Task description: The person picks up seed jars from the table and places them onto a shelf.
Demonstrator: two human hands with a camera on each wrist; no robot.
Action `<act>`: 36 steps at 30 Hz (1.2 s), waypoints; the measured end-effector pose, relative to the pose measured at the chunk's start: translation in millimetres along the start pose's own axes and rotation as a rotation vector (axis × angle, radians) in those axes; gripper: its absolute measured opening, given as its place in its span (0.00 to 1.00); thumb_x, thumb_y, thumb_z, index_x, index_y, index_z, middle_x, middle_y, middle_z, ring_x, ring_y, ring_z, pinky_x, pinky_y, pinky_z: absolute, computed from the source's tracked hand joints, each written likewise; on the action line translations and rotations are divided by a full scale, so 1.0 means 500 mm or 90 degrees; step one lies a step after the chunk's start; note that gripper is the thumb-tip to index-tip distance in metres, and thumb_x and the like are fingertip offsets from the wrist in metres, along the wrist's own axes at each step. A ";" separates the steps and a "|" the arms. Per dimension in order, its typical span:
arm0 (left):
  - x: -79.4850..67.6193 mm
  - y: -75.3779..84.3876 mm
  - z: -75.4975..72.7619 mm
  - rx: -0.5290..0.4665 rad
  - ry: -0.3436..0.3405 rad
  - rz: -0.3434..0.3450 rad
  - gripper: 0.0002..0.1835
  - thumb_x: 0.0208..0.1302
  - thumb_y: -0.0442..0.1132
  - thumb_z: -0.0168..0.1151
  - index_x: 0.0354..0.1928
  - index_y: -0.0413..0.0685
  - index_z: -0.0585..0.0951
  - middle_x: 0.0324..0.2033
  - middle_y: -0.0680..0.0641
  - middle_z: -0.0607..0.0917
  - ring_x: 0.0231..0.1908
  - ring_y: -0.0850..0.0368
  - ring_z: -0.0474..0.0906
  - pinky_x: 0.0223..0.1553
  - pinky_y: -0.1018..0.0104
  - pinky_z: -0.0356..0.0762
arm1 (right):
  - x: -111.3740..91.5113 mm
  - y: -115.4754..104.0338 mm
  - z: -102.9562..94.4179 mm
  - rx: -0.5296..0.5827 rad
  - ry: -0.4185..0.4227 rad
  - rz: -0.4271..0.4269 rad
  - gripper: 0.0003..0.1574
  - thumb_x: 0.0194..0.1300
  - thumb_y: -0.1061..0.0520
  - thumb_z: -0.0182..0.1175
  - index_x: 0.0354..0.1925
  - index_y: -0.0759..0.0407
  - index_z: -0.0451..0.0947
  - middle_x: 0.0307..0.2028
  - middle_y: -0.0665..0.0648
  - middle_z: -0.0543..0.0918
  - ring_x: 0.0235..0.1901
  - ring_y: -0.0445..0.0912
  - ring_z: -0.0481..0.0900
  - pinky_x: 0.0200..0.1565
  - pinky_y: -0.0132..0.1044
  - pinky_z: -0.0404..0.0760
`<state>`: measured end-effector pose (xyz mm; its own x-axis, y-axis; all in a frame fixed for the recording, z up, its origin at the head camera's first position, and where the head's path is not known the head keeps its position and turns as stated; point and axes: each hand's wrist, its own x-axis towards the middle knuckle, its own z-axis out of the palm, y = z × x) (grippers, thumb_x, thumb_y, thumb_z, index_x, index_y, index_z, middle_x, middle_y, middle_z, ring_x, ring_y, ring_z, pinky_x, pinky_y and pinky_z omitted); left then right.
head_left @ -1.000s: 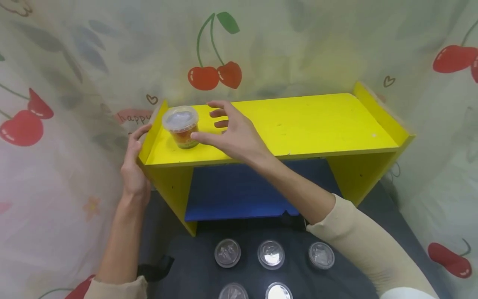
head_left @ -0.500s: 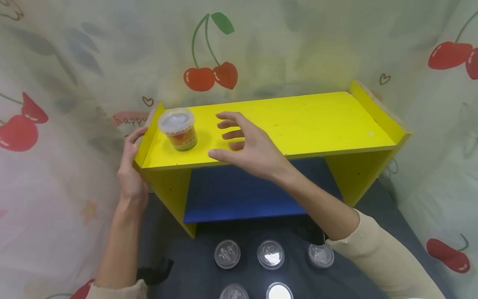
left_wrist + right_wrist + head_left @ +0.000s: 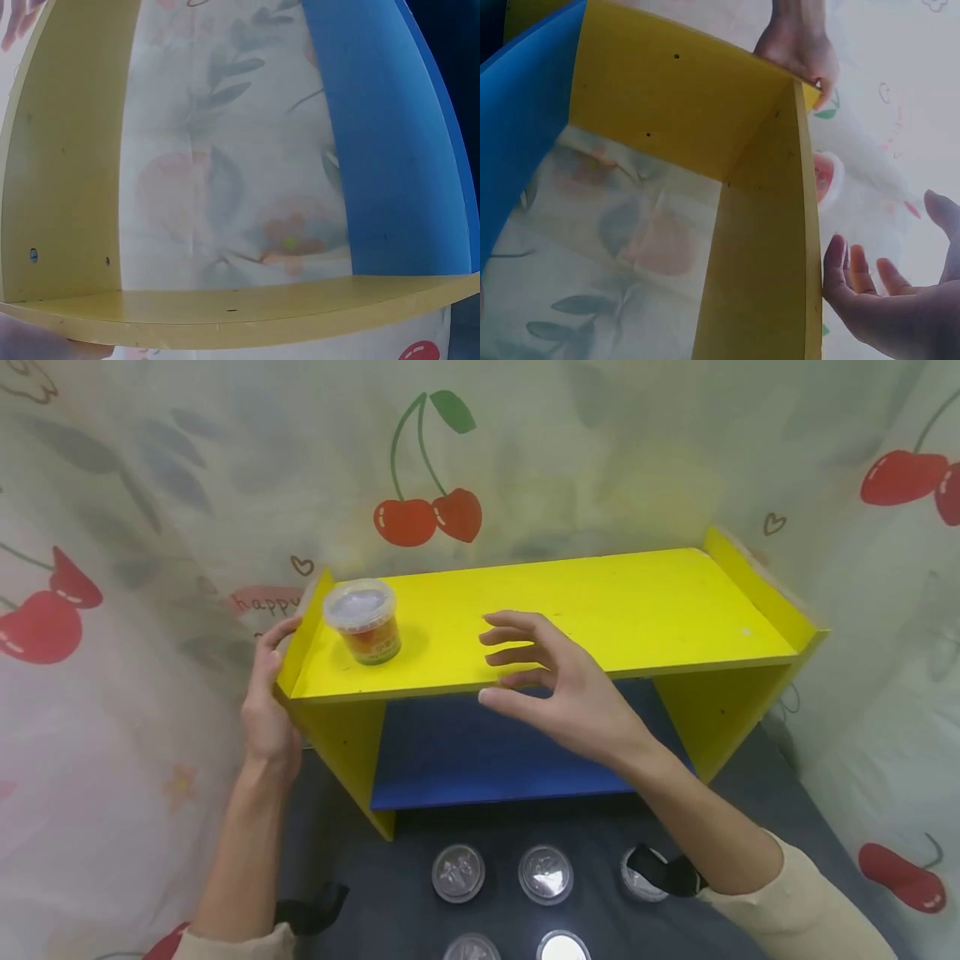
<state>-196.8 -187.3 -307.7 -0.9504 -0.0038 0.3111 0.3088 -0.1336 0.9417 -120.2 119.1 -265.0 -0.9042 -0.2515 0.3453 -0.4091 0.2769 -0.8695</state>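
Note:
A yellow shelf (image 3: 622, 602) with a blue lower board (image 3: 495, 752) stands in front of me. My left hand (image 3: 270, 710) holds its left side panel from outside, fingers at the top edge; the right wrist view shows this left hand (image 3: 799, 52) at the corner. On the left end of the yellow top sits a lidded plastic cup (image 3: 373, 642) with an orange-and-green label, upright. To the right of the cup, my right hand (image 3: 562, 689) hovers by the front edge, fingers loosely bent and holding nothing. In the right wrist view, the shelf partly hides the cup (image 3: 825, 178).
On the dark floor before the shelf stand several clear-lidded cups, among them a left one (image 3: 459, 873) and a middle one (image 3: 546, 875). A black strap (image 3: 667, 870) at my right wrist overlaps another. Cherry-print cloth (image 3: 600, 460) hangs behind and at both sides.
My right hand has drawn away from the cup, moving right and toward me. The cup stays on the shelf's left end, and my left hand keeps its place on the side panel.

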 end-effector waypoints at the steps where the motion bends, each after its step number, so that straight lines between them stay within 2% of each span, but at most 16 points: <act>1: 0.000 0.000 0.001 -0.004 -0.001 0.000 0.23 0.77 0.46 0.34 0.68 0.54 0.65 0.61 0.41 0.69 0.39 0.54 0.73 0.41 0.69 0.75 | -0.005 0.001 -0.003 0.002 0.000 -0.001 0.41 0.61 0.55 0.70 0.69 0.44 0.65 0.61 0.52 0.75 0.57 0.45 0.78 0.55 0.42 0.79; 10: 0.011 0.000 0.016 -0.032 -0.017 -0.004 0.22 0.77 0.45 0.34 0.68 0.53 0.65 0.52 0.42 0.75 0.32 0.57 0.75 0.37 0.71 0.76 | -0.045 0.013 -0.036 0.001 0.001 -0.013 0.43 0.61 0.60 0.70 0.70 0.49 0.64 0.61 0.52 0.74 0.58 0.45 0.77 0.55 0.39 0.79; 15: 0.018 -0.003 0.026 -0.037 -0.025 0.002 0.22 0.77 0.46 0.34 0.68 0.53 0.65 0.53 0.42 0.75 0.33 0.57 0.75 0.38 0.70 0.76 | -0.073 0.035 -0.053 0.003 -0.001 -0.018 0.42 0.61 0.63 0.69 0.70 0.54 0.64 0.61 0.52 0.75 0.58 0.46 0.76 0.56 0.38 0.78; 20: 0.011 -0.007 0.024 -0.036 -0.011 0.003 0.22 0.76 0.45 0.34 0.68 0.53 0.65 0.55 0.42 0.74 0.34 0.58 0.74 0.38 0.71 0.75 | -0.099 0.068 -0.057 0.019 -0.019 -0.010 0.41 0.62 0.64 0.68 0.70 0.55 0.64 0.61 0.54 0.76 0.59 0.46 0.76 0.56 0.38 0.77; 26: 0.003 -0.004 0.010 -0.043 0.007 0.008 0.22 0.77 0.45 0.35 0.68 0.52 0.65 0.41 0.45 0.79 0.26 0.60 0.73 0.33 0.72 0.75 | -0.128 0.115 -0.055 0.034 -0.029 0.004 0.39 0.63 0.64 0.67 0.68 0.51 0.66 0.60 0.52 0.75 0.59 0.46 0.76 0.56 0.39 0.78; 28: 0.002 -0.003 0.008 -0.034 0.009 0.009 0.22 0.77 0.45 0.35 0.68 0.52 0.65 0.43 0.44 0.78 0.28 0.59 0.73 0.34 0.72 0.76 | -0.138 0.127 -0.056 0.028 -0.024 0.011 0.39 0.63 0.64 0.68 0.68 0.50 0.66 0.60 0.53 0.75 0.58 0.46 0.77 0.56 0.38 0.78; 33: 0.000 0.000 0.007 -0.006 0.009 0.003 0.23 0.76 0.47 0.35 0.69 0.54 0.64 0.58 0.41 0.72 0.36 0.56 0.74 0.39 0.71 0.76 | -0.160 0.149 -0.061 0.021 -0.017 0.023 0.39 0.63 0.64 0.67 0.68 0.50 0.66 0.60 0.52 0.76 0.58 0.47 0.77 0.55 0.37 0.78; 36: 0.000 -0.002 0.009 -0.025 0.014 0.004 0.23 0.76 0.46 0.35 0.69 0.53 0.65 0.56 0.41 0.74 0.35 0.56 0.75 0.38 0.71 0.77 | -0.172 0.164 -0.064 0.024 -0.021 0.024 0.39 0.63 0.64 0.68 0.68 0.50 0.66 0.60 0.52 0.76 0.58 0.48 0.76 0.56 0.36 0.77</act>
<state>-196.8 -182.8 -308.1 -0.9489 -0.0273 0.3144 0.3142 -0.1729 0.9335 -80.0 193.0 -354.7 -0.9142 -0.2723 0.3001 -0.3688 0.2523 -0.8946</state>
